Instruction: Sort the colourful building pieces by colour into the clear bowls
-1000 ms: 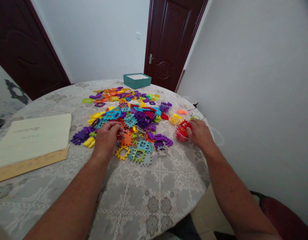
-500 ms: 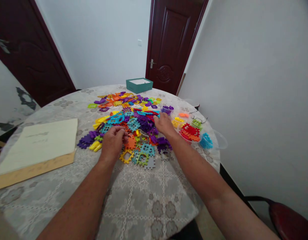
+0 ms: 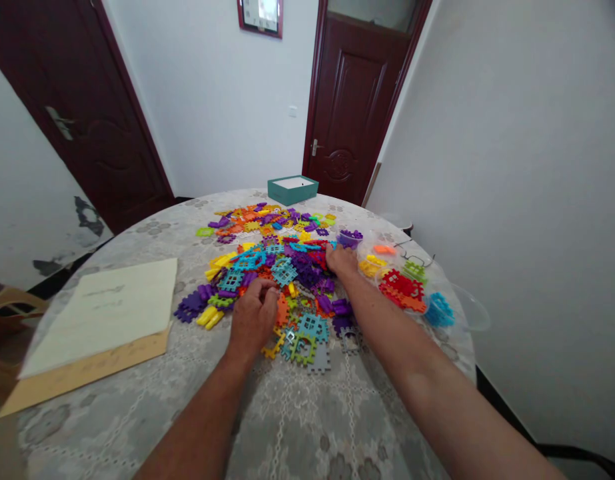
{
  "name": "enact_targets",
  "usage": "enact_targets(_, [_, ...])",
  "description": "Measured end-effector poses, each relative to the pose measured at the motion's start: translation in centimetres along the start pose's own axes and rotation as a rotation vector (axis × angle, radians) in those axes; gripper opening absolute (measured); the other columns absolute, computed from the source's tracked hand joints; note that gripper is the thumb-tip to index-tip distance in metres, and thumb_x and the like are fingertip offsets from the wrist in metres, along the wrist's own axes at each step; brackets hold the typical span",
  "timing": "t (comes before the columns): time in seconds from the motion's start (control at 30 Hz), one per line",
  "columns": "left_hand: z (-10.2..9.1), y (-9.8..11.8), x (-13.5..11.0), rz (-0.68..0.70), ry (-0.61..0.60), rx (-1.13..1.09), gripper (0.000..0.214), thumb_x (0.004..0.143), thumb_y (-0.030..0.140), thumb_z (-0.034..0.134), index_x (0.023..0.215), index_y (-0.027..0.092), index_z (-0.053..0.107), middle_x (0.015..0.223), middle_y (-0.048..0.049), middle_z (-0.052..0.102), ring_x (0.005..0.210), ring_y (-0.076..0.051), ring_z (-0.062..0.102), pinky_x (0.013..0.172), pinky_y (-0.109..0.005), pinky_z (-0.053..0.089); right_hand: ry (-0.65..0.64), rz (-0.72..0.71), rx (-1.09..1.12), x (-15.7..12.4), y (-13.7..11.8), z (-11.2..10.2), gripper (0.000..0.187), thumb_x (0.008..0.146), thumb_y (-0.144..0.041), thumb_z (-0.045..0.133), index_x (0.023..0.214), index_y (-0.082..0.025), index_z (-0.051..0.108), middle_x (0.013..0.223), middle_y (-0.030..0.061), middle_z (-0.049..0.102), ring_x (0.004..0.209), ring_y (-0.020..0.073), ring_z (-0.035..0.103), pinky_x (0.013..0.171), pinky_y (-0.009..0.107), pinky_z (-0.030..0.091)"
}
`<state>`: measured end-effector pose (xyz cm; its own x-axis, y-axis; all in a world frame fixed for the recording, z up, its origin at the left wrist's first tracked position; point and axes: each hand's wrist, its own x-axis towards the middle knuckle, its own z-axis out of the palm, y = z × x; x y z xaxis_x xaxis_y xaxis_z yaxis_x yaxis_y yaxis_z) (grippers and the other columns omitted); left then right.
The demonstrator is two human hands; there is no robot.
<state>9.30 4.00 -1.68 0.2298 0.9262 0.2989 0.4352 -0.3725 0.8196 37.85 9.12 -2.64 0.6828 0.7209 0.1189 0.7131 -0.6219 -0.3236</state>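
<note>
A heap of toothed plastic building tiles (image 3: 284,270) in many colours covers the middle of the table. At its near left edge is my left hand (image 3: 256,313), its fingers curled together over an orange tile (image 3: 281,311); anything between the fingertips is hidden. My right hand (image 3: 343,259) reaches to the heap's far right side with its fingers closed down beside red tiles (image 3: 317,257) and purple ones (image 3: 307,268). What it grips there cannot be made out. Yellow pieces (image 3: 210,317) and a purple tile (image 3: 190,305) lie left of my left hand.
Small clear tubs on the right hold red tiles (image 3: 401,288), yellow pieces (image 3: 372,266) and purple pieces (image 3: 350,237); blue tiles (image 3: 440,309) lie alongside. A green box (image 3: 292,192) stands at the far edge. Paper sheets (image 3: 107,313) lie left. Another tile pile (image 3: 260,220) lies behind.
The view has tilted up and shifted left, so the table sits lower and farther right. My left hand has edged over the orange tile; my right hand stays at the red tiles.
</note>
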Motion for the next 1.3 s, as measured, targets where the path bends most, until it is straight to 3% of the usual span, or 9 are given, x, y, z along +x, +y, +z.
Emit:
enact_targets(0.27, [0.2, 0.1, -0.1, 0.044, -0.016, 0.060, 0.019, 0.094, 0.034, 0.053, 0.099, 0.025, 0.068, 0.088, -0.0024, 0.075, 0.083, -0.023, 0.070, 0.078, -0.034, 0.049, 0.013, 0.030, 0.010, -1.2, -0.5, 0.6, 0.069, 0.106, -0.060, 0.034, 0.145, -0.007, 0.056, 0.146, 0.0314, 0.053, 0.138, 0.0432, 0.051, 0.109, 0.058, 0.042])
enact_targets(0.43, [0.4, -0.1, -0.1, 0.087, -0.047, 0.103, 0.020, 0.095, 0.035, 0.051, 0.100, 0.024, 0.067, 0.090, -0.0035, 0.076, 0.084, -0.024, 0.071, 0.079, -0.034, 0.050, 0.001, -0.042, -0.004, -3.6, -0.2, 0.2, 0.062, 0.106, -0.056, 0.040, 0.140, -0.009, 0.061, 0.143, 0.0286, 0.057, 0.136, 0.0408, 0.052, 0.111, 0.055, 0.042])
enact_targets(0.73, [1.5, -1.0, -0.5, 0.301, -0.144, 0.282, 0.020, 0.099, 0.035, 0.049, 0.108, 0.024, 0.064, 0.101, -0.0080, 0.075, 0.094, -0.026, 0.071, 0.084, -0.037, 0.051, -0.020, -0.207, 0.058, -8.1, 0.9, -1.5, 0.043, 0.102, -0.037, 0.049, 0.134, -0.012, 0.063, 0.130, 0.0225, 0.066, 0.126, 0.0347, 0.059, 0.112, 0.048, 0.042])
enact_targets(0.9, [1.8, -1.2, -0.6, 0.354, -0.153, 0.312, 0.025, 0.098, 0.037, 0.051, 0.113, 0.023, 0.065, 0.108, -0.0109, 0.076, 0.098, -0.028, 0.071, 0.089, -0.039, 0.053, 0.015, -0.388, 0.240, -11.2, 0.7, -1.0, 0.036, 0.100, -0.033, 0.053, 0.129, -0.015, 0.065, 0.125, 0.0164, 0.069, 0.122, 0.0300, 0.061, 0.109, 0.044, 0.046])
enact_targets(1.13, [1.6, -1.7, -0.2, 0.344, -0.097, 0.341, 0.029, 0.098, 0.031, 0.047, 0.118, 0.020, 0.064, 0.115, -0.0134, 0.074, 0.106, -0.029, 0.070, 0.097, -0.042, 0.053, 0.151, -0.622, 0.488, -14.4, 0.2, 0.4, 0.033, 0.103, -0.027, 0.052, 0.132, -0.018, 0.063, 0.127, 0.0158, 0.068, 0.123, 0.0281, 0.060, 0.113, 0.048, 0.046])
enact_targets(1.3, [1.1, -1.6, 0.1, 0.320, -0.023, 0.337, 0.027, 0.095, 0.028, 0.046, 0.113, 0.019, 0.065, 0.112, -0.0137, 0.072, 0.107, -0.029, 0.068, 0.100, -0.042, 0.052, 0.098, -0.878, 0.619, -15.3, 0.6, 0.0, 0.043, 0.100, -0.022, 0.057, 0.143, -0.019, 0.057, 0.141, 0.0163, 0.061, 0.135, 0.0263, 0.054, 0.119, 0.047, 0.045])
